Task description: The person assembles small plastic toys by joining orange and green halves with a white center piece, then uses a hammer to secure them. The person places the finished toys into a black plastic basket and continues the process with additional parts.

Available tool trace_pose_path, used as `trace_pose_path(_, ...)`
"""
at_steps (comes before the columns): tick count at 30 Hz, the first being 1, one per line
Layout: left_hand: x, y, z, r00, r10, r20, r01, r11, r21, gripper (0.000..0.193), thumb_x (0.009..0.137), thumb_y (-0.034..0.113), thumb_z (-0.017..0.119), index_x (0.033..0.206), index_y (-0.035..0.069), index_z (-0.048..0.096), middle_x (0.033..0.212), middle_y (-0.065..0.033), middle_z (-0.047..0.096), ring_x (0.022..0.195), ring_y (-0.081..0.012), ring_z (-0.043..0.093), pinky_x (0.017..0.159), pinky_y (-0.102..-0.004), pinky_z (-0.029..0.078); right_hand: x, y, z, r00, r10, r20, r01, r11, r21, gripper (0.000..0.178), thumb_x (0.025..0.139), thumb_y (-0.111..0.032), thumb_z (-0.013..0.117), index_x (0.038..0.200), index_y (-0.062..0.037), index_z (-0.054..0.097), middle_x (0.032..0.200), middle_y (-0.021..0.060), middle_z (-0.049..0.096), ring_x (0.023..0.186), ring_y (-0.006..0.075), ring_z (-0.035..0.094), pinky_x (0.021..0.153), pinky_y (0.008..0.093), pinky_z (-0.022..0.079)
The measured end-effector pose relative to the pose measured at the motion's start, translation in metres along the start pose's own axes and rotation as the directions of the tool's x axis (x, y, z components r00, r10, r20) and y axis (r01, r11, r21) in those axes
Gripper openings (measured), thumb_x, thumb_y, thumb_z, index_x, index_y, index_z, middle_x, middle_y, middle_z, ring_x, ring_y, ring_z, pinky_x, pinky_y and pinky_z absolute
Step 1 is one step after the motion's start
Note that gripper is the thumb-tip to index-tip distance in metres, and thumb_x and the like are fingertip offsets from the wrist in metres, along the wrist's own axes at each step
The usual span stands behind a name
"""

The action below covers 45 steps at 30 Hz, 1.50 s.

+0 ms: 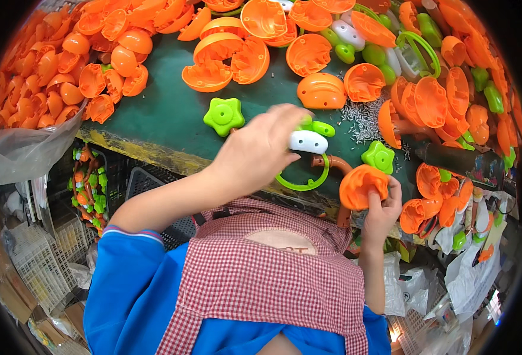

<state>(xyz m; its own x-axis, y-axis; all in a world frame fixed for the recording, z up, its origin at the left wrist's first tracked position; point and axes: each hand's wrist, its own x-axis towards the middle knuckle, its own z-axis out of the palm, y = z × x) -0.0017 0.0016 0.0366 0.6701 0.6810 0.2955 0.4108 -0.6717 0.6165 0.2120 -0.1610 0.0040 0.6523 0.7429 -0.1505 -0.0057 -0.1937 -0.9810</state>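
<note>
My right hand (pixel 385 207) grips an orange plastic half shell (pixel 358 188) by its edge, its hollow toward me, the thumb pressed inside. My left hand (pixel 261 145) reaches over the bench, its fingers blurred beside a small green piece (pixel 320 128) and a white oval piece with two dark holes (pixel 308 142); whether it holds anything is unclear. Just below the white piece, a thin green ring (pixel 303 184) lies at the bench edge. One green star-shaped knob (pixel 224 116) sits left of my left hand, another green star knob (pixel 378 156) beyond the shell. A brown curved tube (pixel 338 163) is partly hidden by the shell.
Orange shells (pixel 36 83) are heaped at the left over a clear plastic bag (pixel 30 148). More orange, green and white parts (pixel 444 94) pile up at the back and right. Small screws (pixel 364 121) lie scattered on the green bench (pixel 160 118). Crates (pixel 54 260) stand below left.
</note>
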Motion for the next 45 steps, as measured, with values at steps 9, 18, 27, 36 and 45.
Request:
trace_pose_path(9,0.006,-0.035,0.036,0.796,-0.307,0.521,0.485,0.839,-0.247,0.066,0.082,0.046,0.072,0.124,-0.002,0.053,0.094,-0.0163,0.067,0.083,-0.0300,0.066,0.075,-0.0381,0.053,-0.010,0.046,0.009,0.967,-0.198,-0.157,0.209,0.976,0.058,0.031,0.092,-0.002,0.053,0.123,0.0011,0.050,0.107,0.0092,0.061,0.091,0.0184,0.063,0.083,0.0310,0.052)
trace_pose_path(18,0.045,-0.040,0.013,0.413,-0.215,0.885,0.910,0.132,-0.392,0.045,0.091,0.044,0.064,0.101,0.000,0.061,0.075,-0.0040,0.062,0.062,-0.0112,0.060,0.049,-0.0220,0.046,-0.023,-0.015,0.032,0.698,0.407,0.590,-0.242,0.908,-0.341,0.033,0.092,-0.002,0.046,0.124,0.0033,0.055,0.094,0.0129,0.068,0.076,0.0203,0.070,0.064,0.0291,0.056)
trace_pose_path(27,0.030,-0.052,0.024,0.435,-0.288,0.853,0.865,0.396,-0.308,0.071,0.086,0.057,0.064,0.122,-0.004,0.059,0.107,-0.0124,0.064,0.096,-0.0172,0.060,0.083,-0.0296,0.047,-0.010,0.003,0.051,0.657,0.497,0.566,-0.656,0.747,0.106,0.051,0.090,-0.002,0.057,0.138,0.0011,0.038,0.131,0.0095,0.052,0.111,0.0190,0.057,0.091,0.0293,0.048)
trace_pose_path(36,0.033,-0.040,0.011,0.477,-0.184,0.859,0.840,0.384,-0.384,0.064,0.090,0.047,0.065,0.131,0.000,0.052,0.114,-0.0072,0.062,0.100,-0.0140,0.057,0.083,-0.0286,0.047,-0.010,-0.008,0.049,0.616,0.408,0.674,-0.768,0.503,0.397,0.053,0.096,-0.015,0.057,0.140,0.0036,0.034,0.141,0.0156,0.046,0.130,0.0270,0.048,0.111,0.0433,0.038)
trace_pose_path(45,0.029,-0.049,0.015,0.507,-0.191,0.840,0.814,0.426,-0.395,0.061,0.090,0.049,0.064,0.127,0.001,0.054,0.106,-0.0064,0.062,0.092,-0.0134,0.057,0.073,-0.0272,0.047,-0.006,-0.037,0.048,0.520,0.660,0.542,-0.568,0.741,-0.358,0.039,0.095,-0.016,0.060,0.129,0.0013,0.052,0.110,0.0135,0.065,0.097,0.0210,0.066,0.079,0.0333,0.057)
